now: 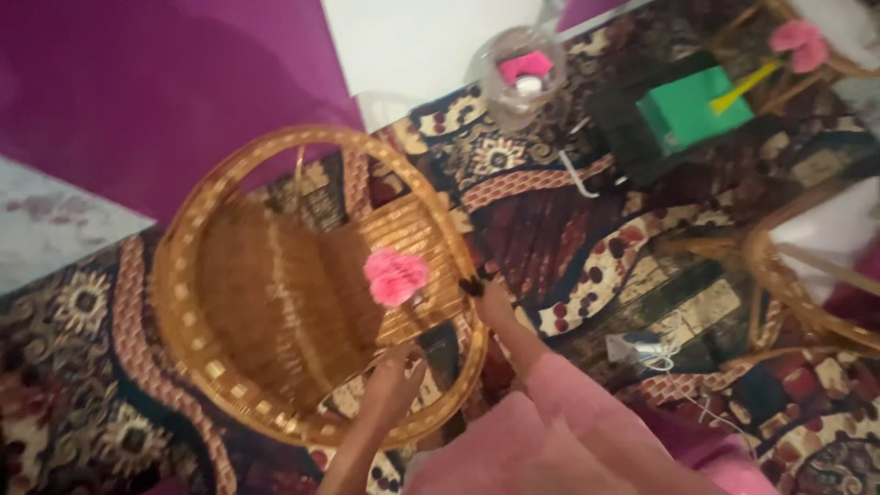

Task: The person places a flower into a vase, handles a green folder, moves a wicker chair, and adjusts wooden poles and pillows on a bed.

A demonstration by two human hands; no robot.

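Left hand [392,380] is down at the near rim of the basket [197,316], fingers curled over the woven edge and gripping it. Right hand [490,298], in a pink sleeve [568,394], reaches to the basket's right rim; the fingertips with dark nails touch the edge, but the blur hides whether they pinch it or just rest there, so I can't tell.

The basket is a round wicker one, tilted up on its side so its open mouth faces the camera, with a handle arching across the top. A pink flower [396,277] sits on the inside wall near the right rim, just beside the right fingertips and above the left hand.

Underneath everything lies a patterned carpet [587,247] in dark red, cream and black. Up top, well apart from the hands, a clear glass bowl [522,78] holds something pink. To its right, a green box [692,110] with a yellow stick [742,87] poking out toward another pink flower [799,44]. At the right edge, a second wicker piece [779,284] curves in. A purple cloth [165,92] fills the upper left corner.
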